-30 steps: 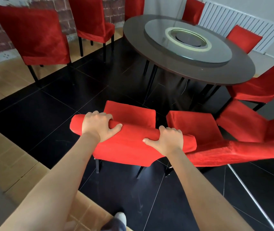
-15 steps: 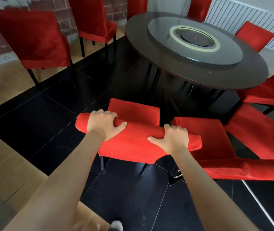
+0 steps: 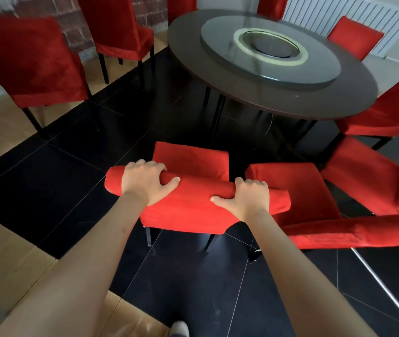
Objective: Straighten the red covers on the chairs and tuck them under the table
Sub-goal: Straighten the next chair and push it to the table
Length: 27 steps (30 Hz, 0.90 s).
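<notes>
The round dark-brown wooden counter (image 3: 353, 93) carried a grey glass turntable (image 3: 319, 69) and stood on black glossy floor tiles (image 3: 47, 190). Red fabric-covered chairs ringed it; the nearest red-covered chair (image 3: 188, 215) sat just short of the counter's edge, its seat pointing toward the counter, with a second red-covered chair (image 3: 298, 186) just beside it on the right. The left hand (image 3: 147, 182) and right hand (image 3: 247, 199) each wrapped tightly around the nearest chair's padded top rail. No writing or labels were legible anywhere.
</notes>
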Available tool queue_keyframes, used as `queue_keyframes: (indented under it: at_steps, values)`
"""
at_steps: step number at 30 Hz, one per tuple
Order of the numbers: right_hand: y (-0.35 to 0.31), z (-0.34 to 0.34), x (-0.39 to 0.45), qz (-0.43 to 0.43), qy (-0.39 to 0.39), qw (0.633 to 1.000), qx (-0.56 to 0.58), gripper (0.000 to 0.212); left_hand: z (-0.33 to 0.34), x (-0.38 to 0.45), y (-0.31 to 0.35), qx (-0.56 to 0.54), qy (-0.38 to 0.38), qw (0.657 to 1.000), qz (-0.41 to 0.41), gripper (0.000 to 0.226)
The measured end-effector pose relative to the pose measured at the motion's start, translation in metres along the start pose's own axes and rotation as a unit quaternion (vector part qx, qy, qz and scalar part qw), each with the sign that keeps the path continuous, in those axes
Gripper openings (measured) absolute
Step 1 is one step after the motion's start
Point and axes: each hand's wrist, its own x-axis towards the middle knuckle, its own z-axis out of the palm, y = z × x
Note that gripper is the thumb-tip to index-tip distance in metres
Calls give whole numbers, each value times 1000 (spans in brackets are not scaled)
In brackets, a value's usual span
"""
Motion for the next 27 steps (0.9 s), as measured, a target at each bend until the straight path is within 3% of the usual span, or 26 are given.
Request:
queue_keyframes:
  at_steps: [18, 27]
  values:
    - [-98, -11, -32, 101, -17, 995, -12, 84, -4, 0, -87, 6, 11, 997, 82, 72]
    - [-104, -11, -22, 103, 7, 995, -3, 81, -4, 14, -97, -2, 13, 994, 105, 70]
